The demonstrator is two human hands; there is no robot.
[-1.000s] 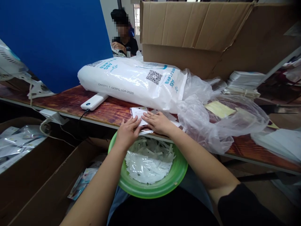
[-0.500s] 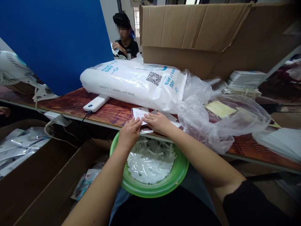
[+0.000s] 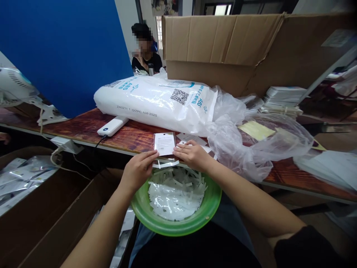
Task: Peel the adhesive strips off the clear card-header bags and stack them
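A small clear packet [image 3: 164, 144] with a printed white card inside lies flat at the table's front edge. At its lower left corner, my left hand [image 3: 138, 169] pinches the packet's edge between straight fingers and a mostly hidden thumb. My right hand [image 3: 193, 155] rests with stretched fingers against the lower right corner. Between the hands, a white strip [image 3: 166, 164] lies along the packet's near end, over the bowl. More white cards [image 3: 192, 138] lie partly under my right hand. Below, a green bowl [image 3: 178, 229] holds many white strips [image 3: 175, 197].
A large white ABS bag [image 3: 156, 98] lies behind the packet, with crumpled clear plastic [image 3: 251, 156] to its right. A white power bank [image 3: 113, 126] with a cable sits left. Cardboard boxes [image 3: 69, 223] stand below left. Across the table, a person [image 3: 147, 59] sits.
My left hand has drawn back left and down from the packet, and my right hand has shifted slightly down. More of the packet's card shows, and the white strip is more visible.
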